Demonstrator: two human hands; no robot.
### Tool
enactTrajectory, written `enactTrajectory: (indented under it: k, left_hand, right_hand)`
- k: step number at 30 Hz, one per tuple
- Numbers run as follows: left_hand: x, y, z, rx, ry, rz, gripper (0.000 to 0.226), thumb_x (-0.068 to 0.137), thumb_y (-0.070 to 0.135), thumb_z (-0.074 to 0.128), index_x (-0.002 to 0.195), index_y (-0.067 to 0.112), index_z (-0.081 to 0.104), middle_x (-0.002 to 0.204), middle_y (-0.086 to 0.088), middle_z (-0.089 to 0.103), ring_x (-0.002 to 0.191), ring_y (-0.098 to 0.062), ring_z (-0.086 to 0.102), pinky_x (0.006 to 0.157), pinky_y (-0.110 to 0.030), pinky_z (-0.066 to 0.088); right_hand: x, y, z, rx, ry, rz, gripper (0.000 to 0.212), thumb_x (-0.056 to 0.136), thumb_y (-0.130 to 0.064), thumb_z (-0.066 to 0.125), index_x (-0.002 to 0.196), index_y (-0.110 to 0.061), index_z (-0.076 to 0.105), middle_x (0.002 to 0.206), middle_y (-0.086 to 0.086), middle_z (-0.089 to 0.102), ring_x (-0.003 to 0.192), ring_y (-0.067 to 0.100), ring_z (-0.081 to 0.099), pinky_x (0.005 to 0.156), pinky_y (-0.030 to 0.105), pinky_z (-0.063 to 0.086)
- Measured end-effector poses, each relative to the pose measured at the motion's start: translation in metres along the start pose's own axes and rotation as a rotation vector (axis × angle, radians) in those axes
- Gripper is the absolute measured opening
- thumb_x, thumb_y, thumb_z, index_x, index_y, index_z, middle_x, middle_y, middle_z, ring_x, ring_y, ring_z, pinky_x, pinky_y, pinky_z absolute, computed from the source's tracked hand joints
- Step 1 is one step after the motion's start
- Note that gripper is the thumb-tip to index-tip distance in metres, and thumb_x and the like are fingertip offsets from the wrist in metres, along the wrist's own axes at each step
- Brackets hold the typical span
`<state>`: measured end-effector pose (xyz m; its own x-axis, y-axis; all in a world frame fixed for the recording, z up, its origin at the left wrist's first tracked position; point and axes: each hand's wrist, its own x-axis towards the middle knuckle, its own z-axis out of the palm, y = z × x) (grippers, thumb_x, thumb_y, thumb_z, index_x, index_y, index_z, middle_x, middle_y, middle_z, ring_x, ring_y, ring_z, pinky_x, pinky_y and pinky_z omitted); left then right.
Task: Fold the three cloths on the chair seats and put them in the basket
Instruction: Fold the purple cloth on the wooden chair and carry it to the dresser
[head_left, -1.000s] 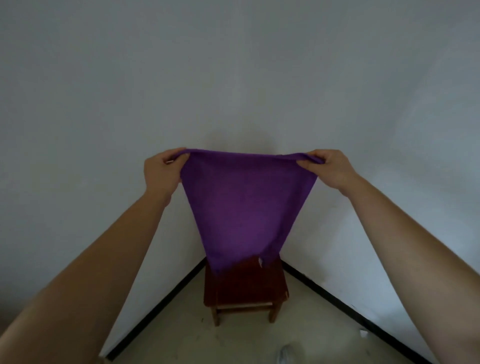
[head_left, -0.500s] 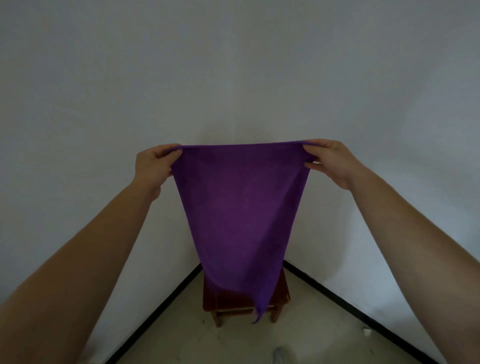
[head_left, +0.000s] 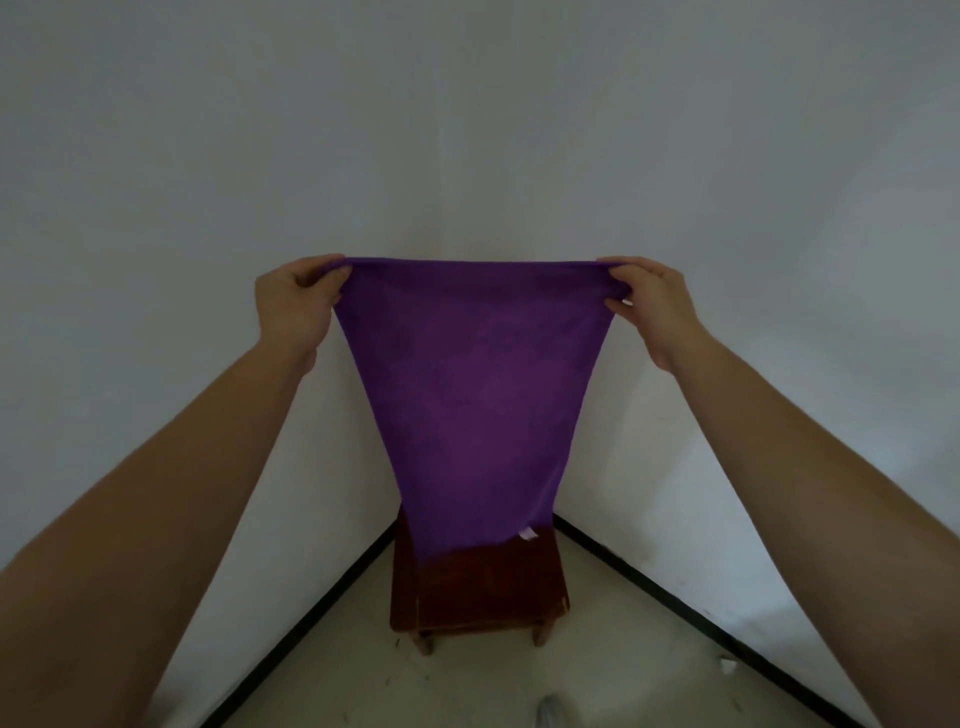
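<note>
Purple cloth (head_left: 478, 395) looked soft, light and limp. Judged: would sag wherever unsupported; not fragile, little slip risk. Best hold: two top corners, edge stretched between them.

Left hand (head_left: 293, 306) pinched upper left corner, fingers (head_left: 317, 273) curled round bunched fabric. Right hand (head_left: 654, 306) pinched upper right corner same way.

Cloth hung in air before person, over wooden chair (head_left: 483, 592) in room corner. Lower hem near seat level; contact unclear.

Plain deep purple, fuzzy towel-like surface, narrowing downward, small white label (head_left: 528, 535) at hem. Basket not in view.
</note>
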<state>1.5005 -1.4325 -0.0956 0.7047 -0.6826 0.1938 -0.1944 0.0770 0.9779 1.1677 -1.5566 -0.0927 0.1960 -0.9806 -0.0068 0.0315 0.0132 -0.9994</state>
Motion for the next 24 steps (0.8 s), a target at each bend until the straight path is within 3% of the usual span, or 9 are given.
enactTrajectory:
  k: [5, 10, 15, 17, 20, 24]
  left_hand:
    - [-0.021, 0.008, -0.016, 0.035, -0.006, 0.080, 0.019, 0.088, 0.010, 0.069, 0.106, 0.011, 0.073, 0.088, 0.003, 0.071, 0.076, -0.003, 0.065, 0.080, -0.020, 0.056]
    - [-0.075, -0.011, -0.045, 0.213, -0.027, 0.102, 0.014, 0.085, 0.013, 0.064, 0.086, 0.024, 0.073, 0.079, 0.007, 0.069, 0.076, -0.008, 0.064, 0.078, -0.025, 0.052]
    - [-0.153, -0.069, -0.067, 0.509, -0.033, 0.166, 0.012, 0.088, 0.011, 0.058, 0.089, 0.008, 0.069, 0.085, -0.005, 0.066, 0.077, -0.018, 0.060, 0.070, -0.027, 0.044]
    - [-0.187, -0.097, -0.073, 0.566, -0.058, 0.119, 0.010, 0.088, 0.010, 0.057, 0.087, 0.006, 0.067, 0.083, -0.006, 0.062, 0.075, -0.018, 0.056, 0.067, -0.024, 0.038]
    - [-0.234, -0.141, -0.086, 0.619, -0.119, 0.003, 0.010, 0.089, 0.013, 0.057, 0.082, 0.009, 0.064, 0.083, -0.006, 0.061, 0.074, -0.019, 0.056, 0.067, -0.028, 0.040]
    - [-0.292, -0.197, -0.103, 0.695, -0.215, -0.139, 0.013, 0.089, 0.015, 0.057, 0.079, 0.009, 0.063, 0.079, -0.004, 0.060, 0.070, -0.018, 0.055, 0.064, -0.027, 0.040]
  right_hand:
    - [-0.022, -0.001, 0.002, -0.004, 0.018, -0.015, 0.030, 0.094, -0.006, 0.049, 0.088, -0.021, 0.074, 0.086, -0.003, 0.069, 0.083, 0.007, 0.063, 0.092, 0.033, 0.053]
    - [-0.076, 0.029, 0.007, -0.041, 0.084, 0.035, 0.031, 0.093, -0.003, 0.047, 0.084, -0.017, 0.073, 0.081, -0.001, 0.067, 0.078, 0.007, 0.062, 0.091, 0.034, 0.053]
    - [-0.135, 0.097, 0.000, -0.123, 0.143, 0.142, 0.029, 0.091, -0.005, 0.046, 0.079, -0.013, 0.071, 0.084, 0.006, 0.067, 0.090, 0.020, 0.063, 0.094, 0.036, 0.054]
    - [-0.159, 0.129, -0.004, -0.180, 0.167, 0.190, 0.029, 0.092, -0.008, 0.045, 0.078, -0.014, 0.069, 0.084, 0.005, 0.066, 0.092, 0.021, 0.063, 0.096, 0.038, 0.054]
    - [-0.196, 0.183, -0.013, -0.267, 0.195, 0.303, 0.026, 0.090, -0.014, 0.048, 0.075, -0.018, 0.069, 0.084, 0.005, 0.067, 0.095, 0.024, 0.064, 0.099, 0.045, 0.053]
    - [-0.243, 0.259, -0.025, -0.378, 0.226, 0.455, 0.027, 0.071, -0.034, 0.050, 0.071, -0.019, 0.073, 0.084, 0.008, 0.071, 0.093, 0.030, 0.067, 0.092, 0.047, 0.054]
